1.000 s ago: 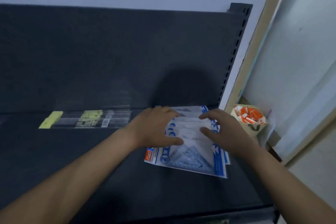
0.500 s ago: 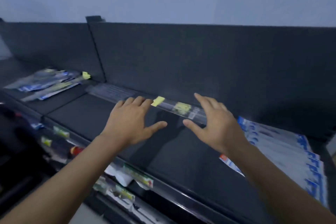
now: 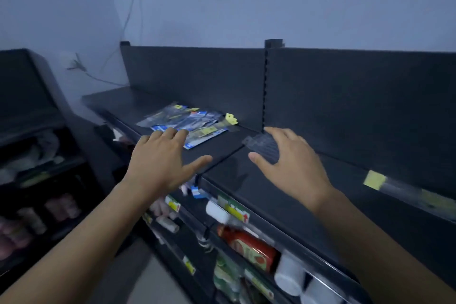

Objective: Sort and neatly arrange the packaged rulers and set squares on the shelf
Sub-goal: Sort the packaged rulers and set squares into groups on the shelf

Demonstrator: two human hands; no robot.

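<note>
Several packs lay unsorted on the shelf (image 3: 271, 195). Left of the upright (image 3: 266, 86), a loose pile (image 3: 187, 123) of ruler and set-square packs sprawled at mixed angles, some showing blue cards, some yellow tags. Just right of the upright a clear pack (image 3: 259, 142) lay flat, and well right of it a long ruler pack (image 3: 375, 179) with a yellow tag, too blurred to read.

The step in hand looked like the reach for the jumbled pile, so the sorting seemed far from done. The next move would likely call for both hands to come down on the pile, square its edges and split rulers from set squares. The slick sleeves would probably slide over one another, so a flat gathering press would suit better than a pinch.

The left hand (image 3: 160, 158) hovered left of the upright at the pile's near edge, fingers (image 3: 170, 134) straight, thumb out, holding nothing. The right hand (image 3: 288, 163) hung just right of the upright over the clear pack's end, fingers (image 3: 276, 133) loosely spread and empty; whether they touched it could not be told.
</note>
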